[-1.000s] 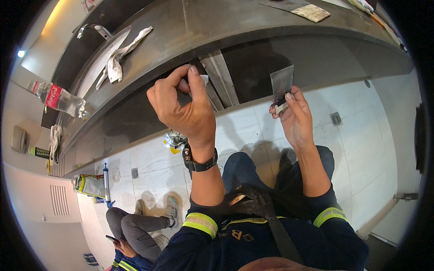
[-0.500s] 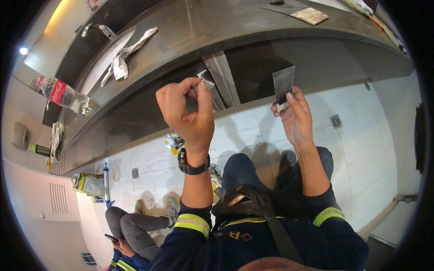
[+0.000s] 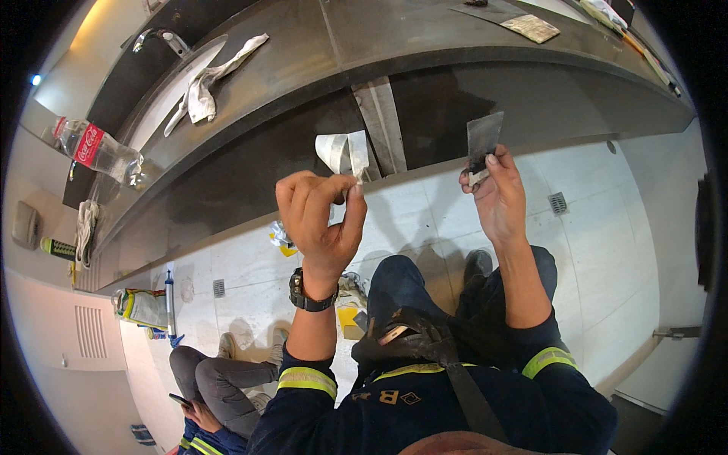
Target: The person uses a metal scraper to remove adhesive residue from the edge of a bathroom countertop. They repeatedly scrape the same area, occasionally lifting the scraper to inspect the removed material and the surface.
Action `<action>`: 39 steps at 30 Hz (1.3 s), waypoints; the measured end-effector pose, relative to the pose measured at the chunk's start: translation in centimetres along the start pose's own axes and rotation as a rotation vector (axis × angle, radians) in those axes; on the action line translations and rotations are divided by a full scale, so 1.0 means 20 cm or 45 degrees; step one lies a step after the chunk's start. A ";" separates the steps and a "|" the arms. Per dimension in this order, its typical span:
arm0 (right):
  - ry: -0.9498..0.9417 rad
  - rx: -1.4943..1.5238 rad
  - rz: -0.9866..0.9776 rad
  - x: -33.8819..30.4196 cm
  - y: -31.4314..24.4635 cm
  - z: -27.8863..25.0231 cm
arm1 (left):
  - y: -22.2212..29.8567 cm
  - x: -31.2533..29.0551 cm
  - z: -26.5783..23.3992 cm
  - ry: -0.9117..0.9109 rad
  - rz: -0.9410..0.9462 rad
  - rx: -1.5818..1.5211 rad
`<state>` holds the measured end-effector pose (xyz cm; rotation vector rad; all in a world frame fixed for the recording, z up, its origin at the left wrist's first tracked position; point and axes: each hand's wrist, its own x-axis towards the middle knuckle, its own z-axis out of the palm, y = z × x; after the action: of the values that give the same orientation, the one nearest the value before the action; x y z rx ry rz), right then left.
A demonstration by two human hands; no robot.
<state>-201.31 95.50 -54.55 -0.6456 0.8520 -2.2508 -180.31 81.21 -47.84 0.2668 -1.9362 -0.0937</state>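
My left hand [image 3: 322, 216] pinches the lower end of a curled white strip of tape [image 3: 341, 153] between thumb and fingertips. The strip stands above the fingers, with a greyish band along it. To the right, my right hand [image 3: 497, 189] grips a flat grey scraper [image 3: 484, 140] by its short pale end, and its dark-smudged blade points up. Both hands are in front of a dark counter [image 3: 425, 64], apart from its face. A pale vertical strip [image 3: 379, 125] shows on the counter front between them.
On the counter lie a white cloth [image 3: 203, 98], a clear bottle with a red label [image 3: 95, 152] and a stained flat sheet [image 3: 531, 28], near a sink [image 3: 171, 91]. A seated person [image 3: 227, 387] holds a phone at lower left. A blue caulking gun [image 3: 171, 303] and bag stand on the tiles.
The white strip, mostly hidden before, now stands opened out above my left fingers. That hand has shifted slightly down. The right hand keeps its hold on the scraper.
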 end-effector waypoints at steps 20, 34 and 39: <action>-0.048 0.050 -0.036 -0.02 -0.01 0.01 | -0.07 0.19 -0.04 -0.018 0.053 0.154; -0.039 0.033 -0.016 -0.01 -0.01 0.02 | -0.10 0.10 -0.02 -0.035 0.180 0.175; -0.048 0.031 -0.022 -0.02 -0.02 0.02 | -0.07 0.13 -0.04 -0.011 0.219 0.122</action>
<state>-201.03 95.82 -54.09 -0.6847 0.8018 -2.2538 -180.29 79.25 -45.44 0.1628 -1.9671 0.1119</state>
